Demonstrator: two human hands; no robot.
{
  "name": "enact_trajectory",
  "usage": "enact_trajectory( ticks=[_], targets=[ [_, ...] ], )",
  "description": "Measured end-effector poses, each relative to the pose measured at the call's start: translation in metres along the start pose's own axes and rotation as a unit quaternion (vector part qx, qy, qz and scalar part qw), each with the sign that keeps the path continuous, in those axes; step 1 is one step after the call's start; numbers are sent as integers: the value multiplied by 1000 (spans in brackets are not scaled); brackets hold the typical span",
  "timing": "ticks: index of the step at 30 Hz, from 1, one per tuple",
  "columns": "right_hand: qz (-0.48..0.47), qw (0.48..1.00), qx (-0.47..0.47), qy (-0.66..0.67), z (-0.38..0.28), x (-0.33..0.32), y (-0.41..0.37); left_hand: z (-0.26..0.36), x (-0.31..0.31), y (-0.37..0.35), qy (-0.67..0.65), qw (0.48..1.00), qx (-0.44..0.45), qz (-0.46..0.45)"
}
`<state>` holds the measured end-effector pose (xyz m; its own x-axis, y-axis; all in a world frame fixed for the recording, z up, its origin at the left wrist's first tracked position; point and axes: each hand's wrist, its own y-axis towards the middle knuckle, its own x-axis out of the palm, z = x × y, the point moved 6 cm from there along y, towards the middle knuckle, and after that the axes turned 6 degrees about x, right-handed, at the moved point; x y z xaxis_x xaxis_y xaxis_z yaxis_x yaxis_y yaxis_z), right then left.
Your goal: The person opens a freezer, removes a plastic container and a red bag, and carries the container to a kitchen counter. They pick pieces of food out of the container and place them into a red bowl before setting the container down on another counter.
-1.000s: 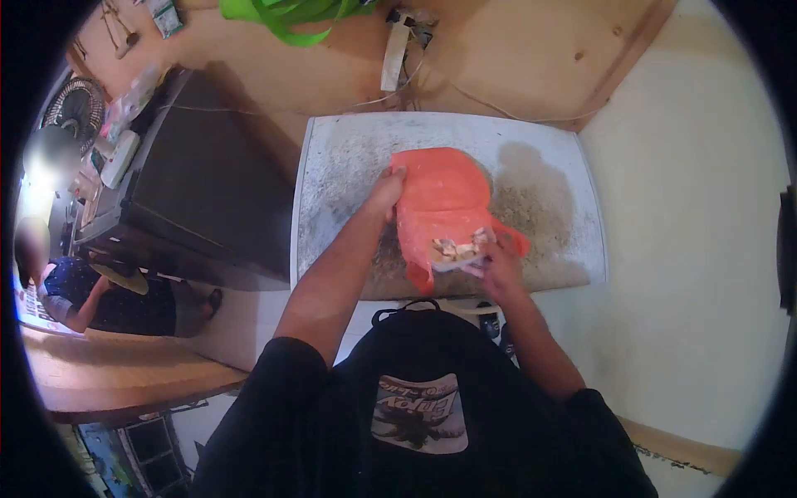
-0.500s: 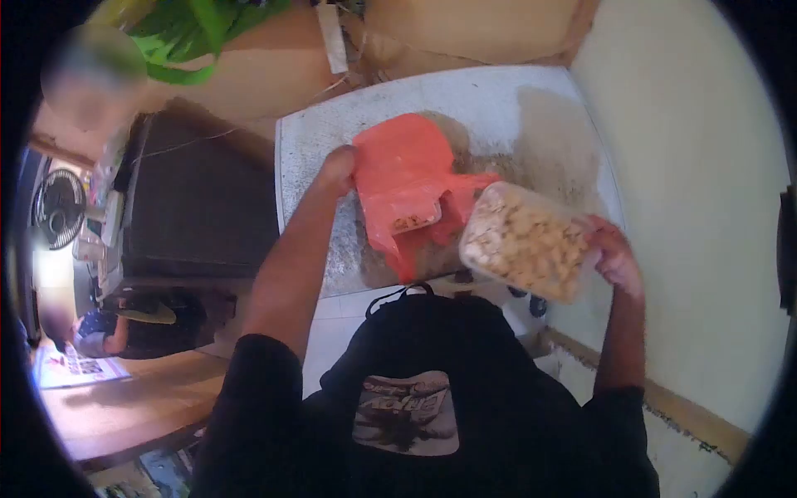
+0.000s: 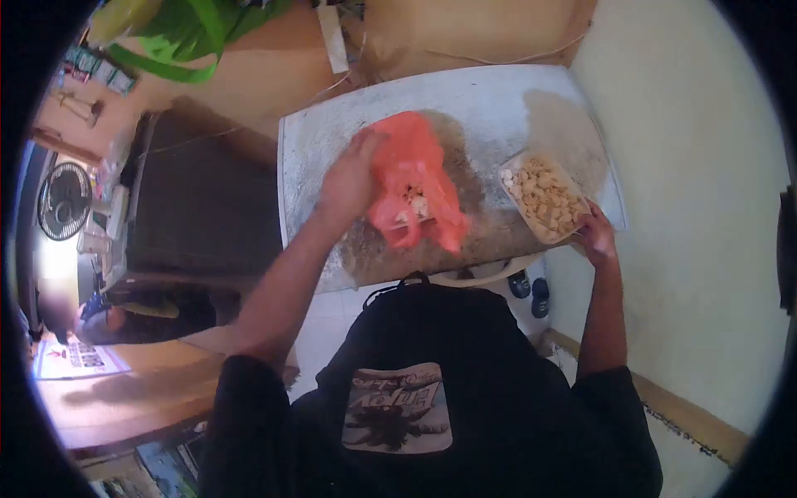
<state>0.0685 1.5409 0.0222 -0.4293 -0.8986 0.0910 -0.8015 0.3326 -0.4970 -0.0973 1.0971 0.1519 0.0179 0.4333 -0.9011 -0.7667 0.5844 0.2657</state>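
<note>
A thin red plastic bag (image 3: 407,153) lies on the table, its mouth toward me. Inside that mouth shows a white container (image 3: 413,217) with pale pieces in it; the rest is covered by the bag. My left hand (image 3: 350,176) rests on the bag's left side with fingers stretched over the plastic. To the right, a clear rectangular plastic tub (image 3: 513,192) full of small beige chunks (image 3: 544,199) sits at the table's near right part. My right hand (image 3: 596,236) grips the tub's near right corner.
The worn white table (image 3: 473,87) has brown stains and stands against a pale wall (image 3: 689,166). A dark box-like appliance (image 3: 199,199) is at left, with a fan (image 3: 65,202) and a person (image 3: 124,324) beyond. Dark slippers (image 3: 540,297) lie on the floor. Green leaves (image 3: 187,33) hang above.
The tub has moved right and away from the bag, down onto the table's right side, with my right hand still on it. My left hand has shifted from the bag's edge onto its top.
</note>
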Motion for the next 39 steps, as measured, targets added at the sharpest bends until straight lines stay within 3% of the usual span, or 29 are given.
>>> enact_trajectory(
  ticks=[2, 5, 7, 11, 13, 14, 16, 17, 19, 23, 24, 25, 26, 28, 31, 32, 35, 38, 39],
  targets=[
    [-19, 1000, 6, 2, 5, -3, 7, 8, -30, 15, -72, 996, -18, 57],
    [-6, 999, 20, 24, 10, -5, 7, 24, -46, 23, -57, 997, -47, 6],
    [-43, 996, 4, 80, 11, 0, 2, 38, -51, 18, -66, 998, 12, -16],
    [-35, 996, -8, 86, 14, 4, -8, 22, -59, 2, -111, 993, 32, -33],
    [-44, 994, -24, 96, 13, 2, -14, 33, -68, -15, -274, 954, 96, -75],
    [-35, 994, -31, 97, 9, 2, -19, 33, -66, -23, -278, 952, 107, -76],
    [-53, 994, -48, 82, -4, 10, -37, 31, -41, -41, -331, 937, 43, -104],
    [-45, 994, -56, 84, -11, 14, -47, 40, -28, -50, -333, 936, 53, -104],
    [-33, 992, -61, 104, -29, 27, -71, 64, -22, -66, -168, 974, 153, 0],
    [-83, 987, -92, 105, -56, 43, -102, 119, 10, -81, -252, 959, 102, 78],
    [-116, 983, -96, 103, -61, 53, -102, 127, 20, -79, -443, 890, 34, 104],
    [-151, 978, -100, 100, -66, 63, -105, 134, 30, -78, -613, 779, -32, 129],
    [-163, 977, -96, 94, -69, 79, -107, 139, 26, -77, -609, 779, -38, 141],
    [-221, 965, -97, 98, -66, 113, -108, 151, 38, -78, -798, 584, -108, 106],
    [-275, 954, -69, 96, -56, 186, -121, 128, 14, -102, -772, 587, -141, 200],
    [-304, 946, -59, 97, -64, 144, -105, 168, 38, -79, -760, 590, -154, 226],
    [-336, 939, -8, 77, -73, 151, -100, 174, 35, -84, -754, 559, -195, 285],
    [-377, 924, -51, -34, -106, 141, -90, 188, 35, -74, -739, 545, -207, 338],
    [-355, 902, -205, -132, -135, 138, -95, 190, 33, -70, -732, 545, -208, 353]
  ],
)
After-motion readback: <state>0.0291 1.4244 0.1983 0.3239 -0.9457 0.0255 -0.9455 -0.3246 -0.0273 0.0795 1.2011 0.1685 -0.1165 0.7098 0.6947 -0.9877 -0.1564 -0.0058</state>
